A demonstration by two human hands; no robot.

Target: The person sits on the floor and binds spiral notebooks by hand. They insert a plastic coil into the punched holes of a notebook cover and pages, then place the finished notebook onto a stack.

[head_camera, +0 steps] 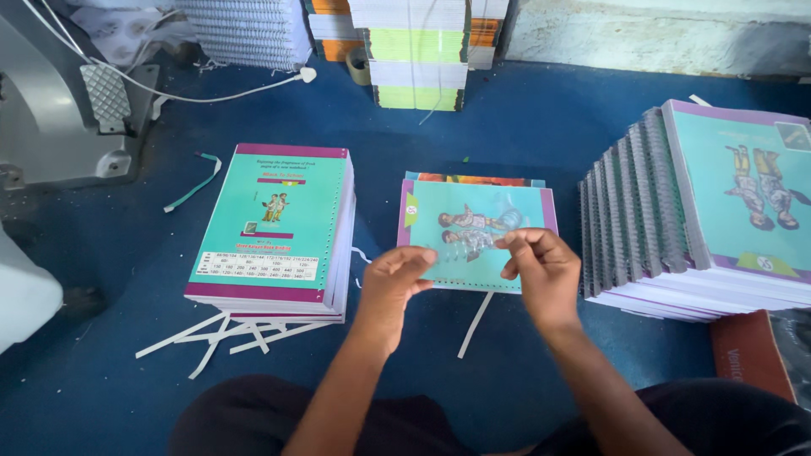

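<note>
My left hand (395, 279) and my right hand (543, 268) are raised above a teal notebook (498, 211) with purple edges that lies flat on the blue floor. Between the fingertips of both hands stretches a clear plastic spiral coil (463, 245); each hand pinches one end. The notebook has punched holes along its near edge, and the coil hangs just above that edge. Another notebook peeks out beneath it at the far side.
A stack of unbound teal notebooks (274, 228) sits to the left, with white paper strips (215, 338) under it. A leaning pile of spiral-bound notebooks (676, 228) stands at the right. More stacks (418, 51) line the back; a grey machine (59, 101) is at the far left.
</note>
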